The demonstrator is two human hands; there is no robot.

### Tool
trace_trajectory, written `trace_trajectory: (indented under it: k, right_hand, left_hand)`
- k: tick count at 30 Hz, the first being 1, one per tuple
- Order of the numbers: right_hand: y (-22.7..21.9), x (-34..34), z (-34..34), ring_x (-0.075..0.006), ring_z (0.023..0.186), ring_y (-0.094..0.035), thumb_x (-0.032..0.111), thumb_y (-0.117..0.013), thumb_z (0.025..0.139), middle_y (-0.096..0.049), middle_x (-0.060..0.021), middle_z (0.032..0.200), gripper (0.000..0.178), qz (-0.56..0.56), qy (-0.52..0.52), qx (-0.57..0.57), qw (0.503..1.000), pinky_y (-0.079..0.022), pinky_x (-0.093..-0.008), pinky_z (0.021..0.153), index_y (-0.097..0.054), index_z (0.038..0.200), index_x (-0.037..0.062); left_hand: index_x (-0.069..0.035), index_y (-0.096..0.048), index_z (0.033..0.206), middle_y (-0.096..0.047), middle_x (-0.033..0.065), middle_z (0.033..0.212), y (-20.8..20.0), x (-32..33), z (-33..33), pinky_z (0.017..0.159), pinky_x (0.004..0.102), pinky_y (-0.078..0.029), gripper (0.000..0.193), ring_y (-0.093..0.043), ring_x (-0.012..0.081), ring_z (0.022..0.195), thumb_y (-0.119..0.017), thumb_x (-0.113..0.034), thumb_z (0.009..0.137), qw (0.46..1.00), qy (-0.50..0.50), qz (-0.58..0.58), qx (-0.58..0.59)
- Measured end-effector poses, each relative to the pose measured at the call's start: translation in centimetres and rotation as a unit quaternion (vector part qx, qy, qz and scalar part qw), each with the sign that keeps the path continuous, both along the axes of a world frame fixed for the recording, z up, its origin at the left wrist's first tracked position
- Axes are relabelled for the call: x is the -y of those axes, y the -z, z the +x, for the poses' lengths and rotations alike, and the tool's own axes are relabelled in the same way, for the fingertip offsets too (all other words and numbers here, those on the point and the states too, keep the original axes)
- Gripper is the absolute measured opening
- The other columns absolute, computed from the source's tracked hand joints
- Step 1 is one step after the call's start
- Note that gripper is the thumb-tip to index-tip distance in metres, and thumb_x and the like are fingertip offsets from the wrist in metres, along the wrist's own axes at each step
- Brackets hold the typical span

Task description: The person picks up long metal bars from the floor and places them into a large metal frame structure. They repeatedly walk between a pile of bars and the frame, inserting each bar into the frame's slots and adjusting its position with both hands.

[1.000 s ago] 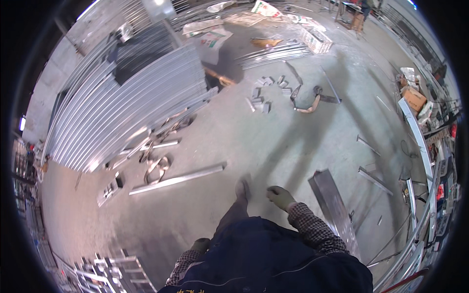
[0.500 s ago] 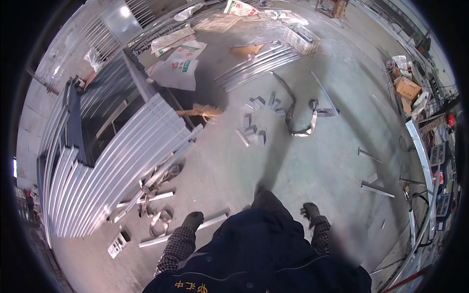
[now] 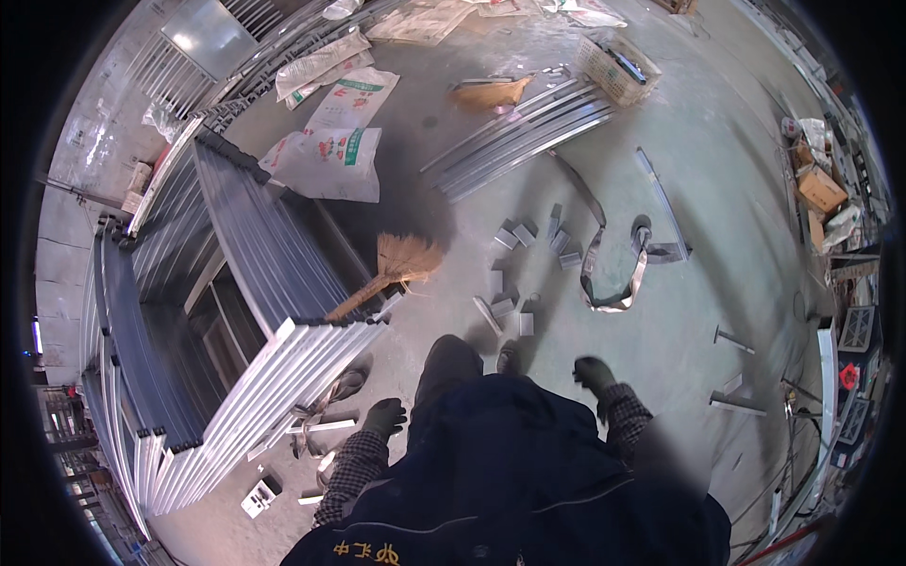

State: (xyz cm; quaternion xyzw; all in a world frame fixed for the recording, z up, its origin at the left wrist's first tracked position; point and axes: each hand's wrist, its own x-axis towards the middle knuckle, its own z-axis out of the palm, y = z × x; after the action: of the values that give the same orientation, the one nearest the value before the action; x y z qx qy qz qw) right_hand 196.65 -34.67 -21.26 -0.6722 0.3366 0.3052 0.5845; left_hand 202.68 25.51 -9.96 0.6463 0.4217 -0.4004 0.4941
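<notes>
My left hand, in a dark glove, hangs beside my left thigh, its fingers loosely bent and apart. My right hand, gloved too, hangs out from my right side with loosely curled fingers. Neither holds or touches anything. Nearest the left hand is a stack of long metal profiles with a straw broom lying on its edge. On the floor ahead lie several short cut metal pieces and a looped webbing strap.
A bundle of metal channels and a plastic crate lie farther ahead. White woven sacks rest beyond the stack. Along the right stand cardboard boxes and a long metal strip. Loose metal bars lie on the right floor.
I have stepped forward: the stack, broom, cut pieces and strap are nearer. My left leg now shows in front. Both hands have swung slightly and remain empty.
</notes>
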Motion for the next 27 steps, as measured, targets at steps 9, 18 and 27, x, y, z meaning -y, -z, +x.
trace_trajectory:
  k: [9,18,27]
  right_hand:
    - [-10.1,-2.1,33.7,-0.0165,0.086,-0.071,0.028,-0.063,0.104,-0.074,-0.0076,0.101,0.04,-0.101,0.087,0.095,0.987,-0.056,-0.0315,0.074,-0.067,0.133,0.0005]
    - [-8.7,-12.4,54.3,-0.0153,0.101,-0.073,0.017,-0.065,0.107,-0.077,-0.0107,0.113,0.032,-0.089,-0.001,0.134,0.987,-0.058,-0.0307,0.091,-0.07,0.135,0.0018]
    - [9.7,-20.7,70.1,-0.0159,0.097,-0.072,0.021,-0.068,0.105,-0.076,-0.0107,0.107,0.036,0.103,-0.025,0.001,0.994,-0.057,-0.0318,0.089,-0.07,0.137,0.0057]
  left_hand:
    - [-0.012,-0.065,0.131,-0.076,0.0046,0.104,7.1,4.8,33.4,0.065,0.036,-0.058,0.037,-0.074,0.018,0.08,-0.067,-0.038,0.105,0.997,-0.06,-0.033,0.036]
    - [-0.007,-0.066,0.134,-0.076,0.0091,0.114,15.6,14.6,58.1,0.073,0.0351,-0.059,0.044,-0.074,0.0179,0.089,-0.069,-0.038,0.103,0.994,-0.056,-0.09,-0.017]
    - [-0.008,-0.061,0.144,-0.071,0.011,0.13,35.0,21.5,70.3,0.098,0.0406,-0.055,0.06,-0.069,0.0221,0.116,-0.063,-0.052,0.103,0.984,-0.161,-0.073,0.001]
